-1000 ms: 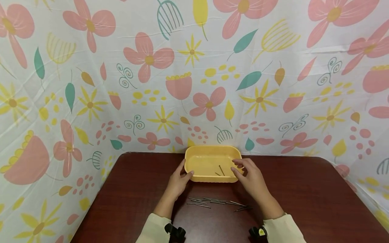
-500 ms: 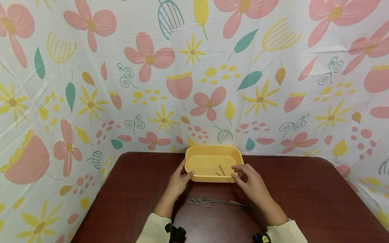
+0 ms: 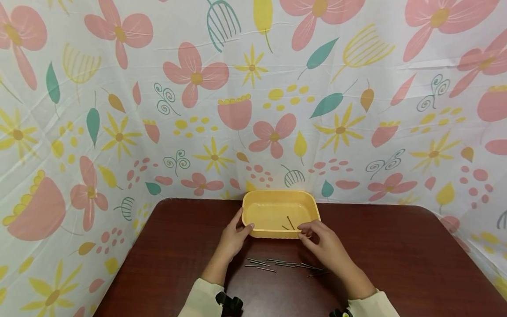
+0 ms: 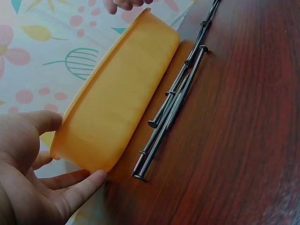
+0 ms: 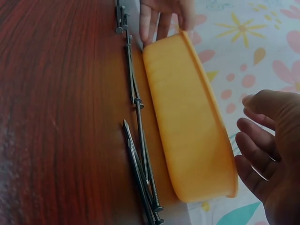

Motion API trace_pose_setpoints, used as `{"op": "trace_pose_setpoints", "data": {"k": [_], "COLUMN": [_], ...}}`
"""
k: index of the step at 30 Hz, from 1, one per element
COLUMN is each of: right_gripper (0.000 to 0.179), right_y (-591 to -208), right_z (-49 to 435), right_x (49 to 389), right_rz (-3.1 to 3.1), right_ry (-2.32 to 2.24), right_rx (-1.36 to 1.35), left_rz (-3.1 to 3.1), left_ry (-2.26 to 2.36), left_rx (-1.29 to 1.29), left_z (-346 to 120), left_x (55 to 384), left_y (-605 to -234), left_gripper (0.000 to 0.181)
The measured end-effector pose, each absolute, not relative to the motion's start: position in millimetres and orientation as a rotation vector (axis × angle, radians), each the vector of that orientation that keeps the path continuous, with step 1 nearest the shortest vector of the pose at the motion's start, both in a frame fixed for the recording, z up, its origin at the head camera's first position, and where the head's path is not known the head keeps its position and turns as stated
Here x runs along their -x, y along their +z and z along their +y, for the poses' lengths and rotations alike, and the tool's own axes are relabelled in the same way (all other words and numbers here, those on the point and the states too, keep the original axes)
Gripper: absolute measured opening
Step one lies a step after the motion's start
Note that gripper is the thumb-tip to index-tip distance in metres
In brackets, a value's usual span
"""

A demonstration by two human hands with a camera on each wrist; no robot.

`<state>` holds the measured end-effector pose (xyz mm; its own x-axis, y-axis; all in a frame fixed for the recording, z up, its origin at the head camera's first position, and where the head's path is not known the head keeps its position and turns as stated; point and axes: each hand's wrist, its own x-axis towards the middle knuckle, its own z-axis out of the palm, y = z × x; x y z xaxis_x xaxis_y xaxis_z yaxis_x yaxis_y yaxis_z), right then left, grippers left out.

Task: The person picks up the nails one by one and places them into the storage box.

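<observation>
A yellow plastic tray (image 3: 273,234) stands at the table's far edge, with two nails (image 3: 291,223) lying inside. My left hand (image 3: 233,240) grips the tray's left end, thumb and fingers spread around its corner, as the left wrist view also shows. At the front right corner my right hand (image 3: 328,248) hovers over the rim with loosely bent fingers. Nothing shows between those fingers (image 5: 255,140) in the right wrist view. Several long metal nails (image 3: 260,263) lie in a loose row between the tray and me.
The dark red-brown table (image 3: 178,255) has rounded far corners. Directly behind the tray hangs a white flowered cloth (image 3: 273,88), which also runs along the left and right sides. Black camera straps (image 3: 229,304) sit on the wrists.
My right hand has shifted left and slightly toward me, from the tray's right end to its front right corner. The left hand and the nails have stayed put.
</observation>
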<state>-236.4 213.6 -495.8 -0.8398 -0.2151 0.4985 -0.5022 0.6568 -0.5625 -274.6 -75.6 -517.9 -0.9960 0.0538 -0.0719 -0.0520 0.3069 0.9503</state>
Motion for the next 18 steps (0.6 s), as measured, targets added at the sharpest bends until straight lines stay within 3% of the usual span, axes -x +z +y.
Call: {"op": "trace_pose_setpoints", "data": {"k": [18], "right_gripper": [0.017], "right_y": [-493], "right_z": [209], "right_x": [225], "right_rz": [-2.717], "right_ry": [1.02], "right_rx": [-0.636], "left_rz": [2.485], "left_ry": [1.796], "left_rx": [-0.001], "left_z": [-76], "left_x": [275], "left_y": [-518], "left_gripper": [0.072]}}
